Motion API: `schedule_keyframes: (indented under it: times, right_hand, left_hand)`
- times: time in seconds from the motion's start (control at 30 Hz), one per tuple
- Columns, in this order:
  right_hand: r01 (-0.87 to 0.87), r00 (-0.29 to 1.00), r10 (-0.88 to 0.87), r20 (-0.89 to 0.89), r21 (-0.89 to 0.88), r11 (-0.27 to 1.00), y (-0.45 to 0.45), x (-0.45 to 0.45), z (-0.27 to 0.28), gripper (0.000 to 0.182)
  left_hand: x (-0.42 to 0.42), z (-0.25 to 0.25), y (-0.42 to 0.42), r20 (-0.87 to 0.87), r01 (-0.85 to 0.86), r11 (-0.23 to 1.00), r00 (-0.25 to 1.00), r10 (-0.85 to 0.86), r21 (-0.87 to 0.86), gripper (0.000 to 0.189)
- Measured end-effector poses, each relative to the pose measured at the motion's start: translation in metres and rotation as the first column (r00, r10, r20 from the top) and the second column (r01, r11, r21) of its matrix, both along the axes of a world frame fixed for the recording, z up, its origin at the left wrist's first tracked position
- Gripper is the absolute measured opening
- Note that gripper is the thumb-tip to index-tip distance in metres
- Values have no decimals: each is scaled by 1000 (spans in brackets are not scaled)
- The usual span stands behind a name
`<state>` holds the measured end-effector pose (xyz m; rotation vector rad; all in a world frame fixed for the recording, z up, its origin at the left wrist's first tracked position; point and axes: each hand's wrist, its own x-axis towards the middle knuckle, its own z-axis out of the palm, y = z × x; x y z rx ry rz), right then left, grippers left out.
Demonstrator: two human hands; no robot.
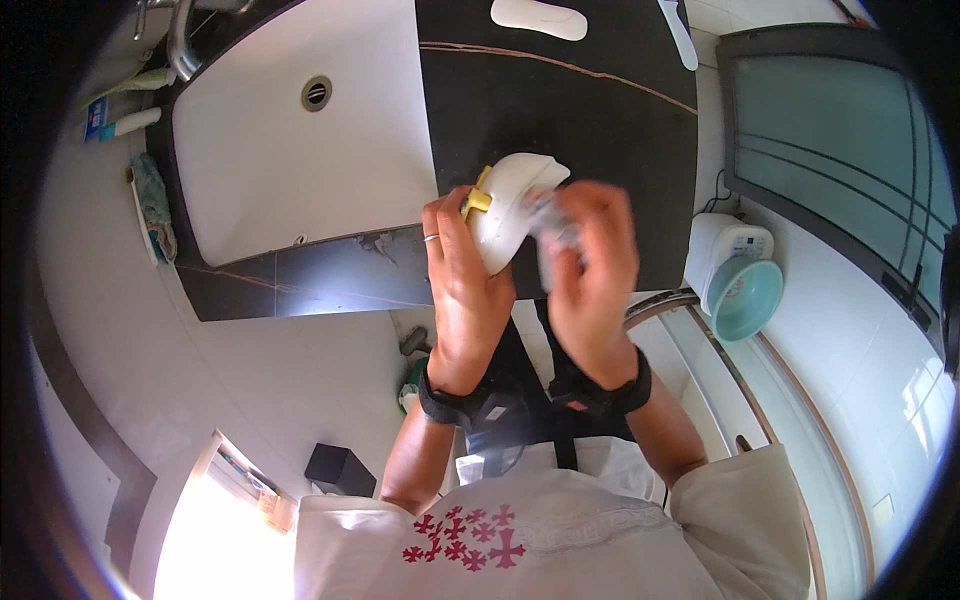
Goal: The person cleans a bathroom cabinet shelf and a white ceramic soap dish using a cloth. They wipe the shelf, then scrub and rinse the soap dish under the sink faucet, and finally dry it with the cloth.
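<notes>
My left hand (466, 277), with a ring on one finger, grips a white curved, hard-looking object (506, 214) from its left side. Yellow tabs (478, 201) stick out of that object near my fingertips. On its right side, my right hand (596, 262) pinches a crumpled greyish-white piece (553, 221), perhaps a cloth or wipe, against or close to the white surface. Motion blurs the right hand and the piece, so I cannot tell its material. Both hands are above the front part of a black countertop (630, 150).
A white sink basin (300, 172) with a drain (316, 93) and a metal faucet (181, 45) lies left. Farther back rest a white insole-shaped piece (538, 19) and a white knife-like object (679, 36). A turquoise basin (746, 300) leans by a white appliance (727, 236) at right.
</notes>
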<state>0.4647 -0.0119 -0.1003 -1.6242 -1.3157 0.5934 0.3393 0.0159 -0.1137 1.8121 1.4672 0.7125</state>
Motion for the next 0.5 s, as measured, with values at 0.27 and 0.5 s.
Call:
schedule_keyframes:
  times: [0.27,0.5]
  right_hand:
    - [-5,997,5,-78,-2,1000,-1,-6,-1,26]
    - [23,993,-24,-115,-11,1000,1,0,-1,23]
  left_hand:
    - [5,1,0,4,-37,999,999,37,-4,59]
    - [8,0,-2,15,-11,1000,1000,10,18,66]
